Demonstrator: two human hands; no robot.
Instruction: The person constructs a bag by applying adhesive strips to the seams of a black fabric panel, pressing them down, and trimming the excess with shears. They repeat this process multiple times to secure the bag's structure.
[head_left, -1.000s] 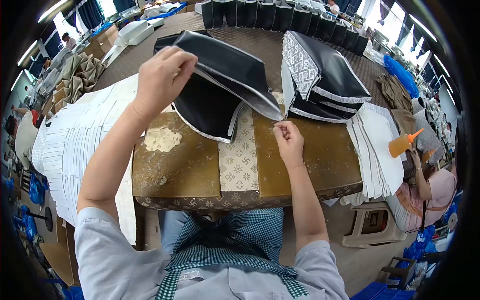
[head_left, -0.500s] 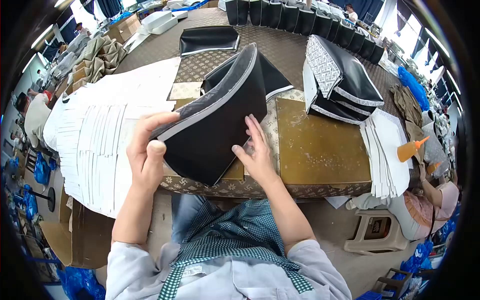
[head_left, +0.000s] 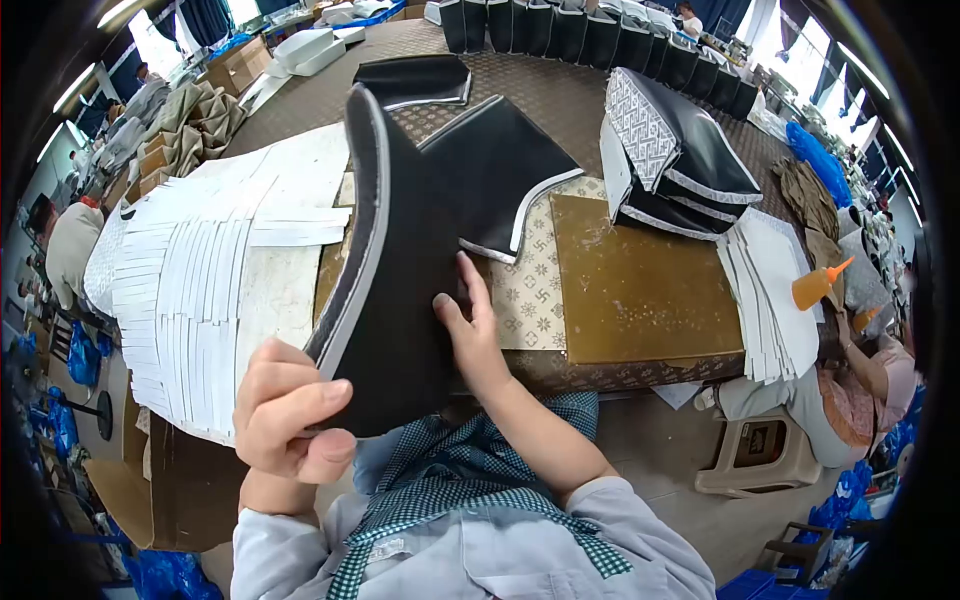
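Note:
A black leather-like piece with a white strip along its curved edge (head_left: 405, 280) stands tilted up in front of me. My left hand (head_left: 290, 415) pinches its lower left corner, thumb and curled fingers at the white-edged side. At the right side of the piece is my right hand (head_left: 475, 335), thumb lying on its face and fingers along its edge. Behind it a second black piece with white edging (head_left: 505, 165) rests on the patterned tabletop. Another black piece (head_left: 412, 80) lies farther back. Fanned white strips (head_left: 180, 270) cover the table on the left.
To the right are a brown board (head_left: 650, 290), a stack of black pieces with patterned lining (head_left: 690, 160), white sheets (head_left: 765, 300) and an orange squeeze bottle (head_left: 818, 285). Black pieces stand in a row (head_left: 600, 45) at the back. A person (head_left: 850, 390) sits by a stool (head_left: 765, 455).
Both hands have brought the black piece lower and closer to me, turning it more upright. The second black piece and a white strip behind it now show more fully.

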